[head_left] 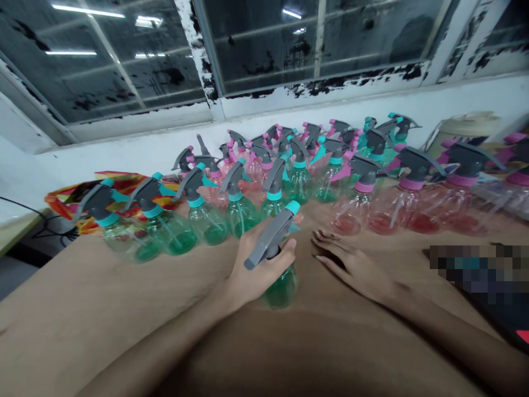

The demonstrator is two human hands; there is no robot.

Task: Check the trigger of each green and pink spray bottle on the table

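Observation:
My left hand [256, 264] is wrapped round the neck of a green spray bottle [281, 289] with a grey and teal trigger head. The bottle stands close to my body, and its neck is hidden behind my fingers. Flat on the table to the right lies my right hand [355, 264], fingers stretched out and holding nothing. Just beyond my left hand runs a row of green spray bottles [209, 223] with teal collars. Pink spray bottles [351, 212] with pink collars stand past my right fingertips.
More spray bottles [285, 138] crowd the back of the wooden table [124, 314]. A red and yellow bag [61, 201] lies at the left edge, near black cables [45, 229]. A beige container [465, 129] stands back right. A dark, pixelated object [487, 281] lies at right. Windows [289, 49] rise behind.

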